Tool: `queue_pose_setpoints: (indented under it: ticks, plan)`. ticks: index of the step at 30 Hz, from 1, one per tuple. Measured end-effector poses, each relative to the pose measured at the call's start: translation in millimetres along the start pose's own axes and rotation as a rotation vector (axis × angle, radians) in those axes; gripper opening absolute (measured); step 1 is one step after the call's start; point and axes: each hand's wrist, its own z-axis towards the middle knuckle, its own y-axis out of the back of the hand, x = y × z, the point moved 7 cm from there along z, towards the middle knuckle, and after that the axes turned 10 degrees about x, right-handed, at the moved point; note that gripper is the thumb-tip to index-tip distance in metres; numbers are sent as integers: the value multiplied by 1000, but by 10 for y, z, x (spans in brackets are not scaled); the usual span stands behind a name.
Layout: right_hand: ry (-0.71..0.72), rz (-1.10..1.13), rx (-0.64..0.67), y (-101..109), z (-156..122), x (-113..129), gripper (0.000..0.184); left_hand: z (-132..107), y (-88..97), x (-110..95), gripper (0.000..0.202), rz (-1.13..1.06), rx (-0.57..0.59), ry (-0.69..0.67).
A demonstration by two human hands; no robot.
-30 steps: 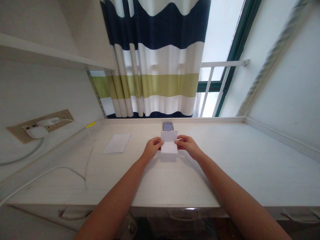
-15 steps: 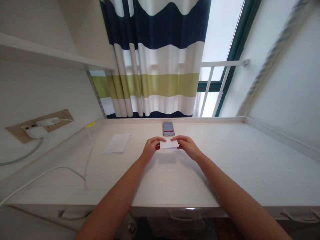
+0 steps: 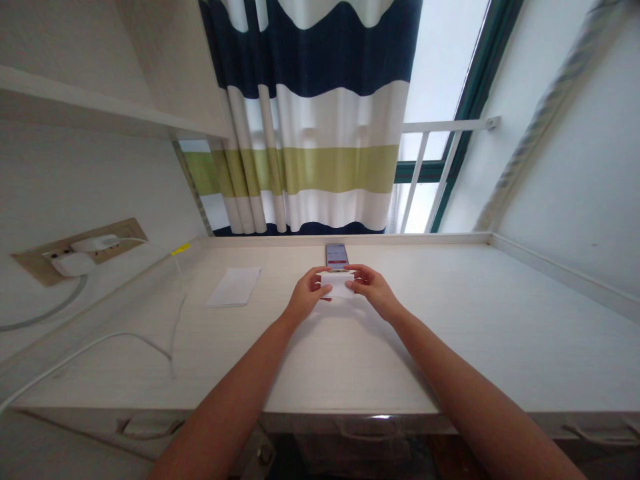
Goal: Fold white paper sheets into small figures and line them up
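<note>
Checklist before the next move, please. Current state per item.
1. Left hand gripping the held paper: ok, at its left side.
2. Right hand gripping it: ok, at its right side.
3. Paper edges lined up: cannot tell, too small.
4. Phone screen fully visible: not ok, near end hidden by the hands and held paper.
5. Other paper out of the way: ok, flat to the left.
6. White cable clear of both hands: ok.

Small white paper [image 3: 339,283], oblong in outline, is being held between the left grip [image 3: 306,293] and right grip [image 3: 373,288] over the worktop [image 3: 475,320]; its pale face is showing, both side margins being partly covered.
</note>
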Motion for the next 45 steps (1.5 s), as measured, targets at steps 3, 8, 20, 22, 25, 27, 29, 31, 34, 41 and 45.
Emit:
queue_pose_setpoints:
  ticks: [3,8,20,22,25,27,29,31,34,41,45]
  plan:
    - [1,20,0,-3,5,-9,41,-2,0,1,46,7,1,-1]
    - [-116,64,-37,-7,-9,-67,31,-11,4,-8,46,3,-2,-1]
    - [-130,63,-6,-62,6,-95,28,-6,-4,116,35,-59,-25,125]
    - [-140,61,-2,-68,3,-107,27,-2,17,108,34,-13,-39,110]
    - [-158,58,-9,-62,-5,-121,27,-5,27,76,32,34,-44,83]
    - [-161,64,-22,-53,-7,-121,26,-7,18,62,31,37,-39,74]
    - [-155,78,-34,-50,-7,-111,26,-8,9,55,30,36,-37,69]
    - [-150,87,-48,-49,-7,-96,26,-8,1,50,29,35,-35,64]
    - [-140,90,-47,-59,-9,-71,26,-11,-6,39,28,30,-31,58]
    - [-111,114,25,-113,-17,-59,24,-35,19,8,28,104,-66,75]
    - [-136,117,29,-145,-27,-66,24,-32,37,-9,27,191,-85,19]
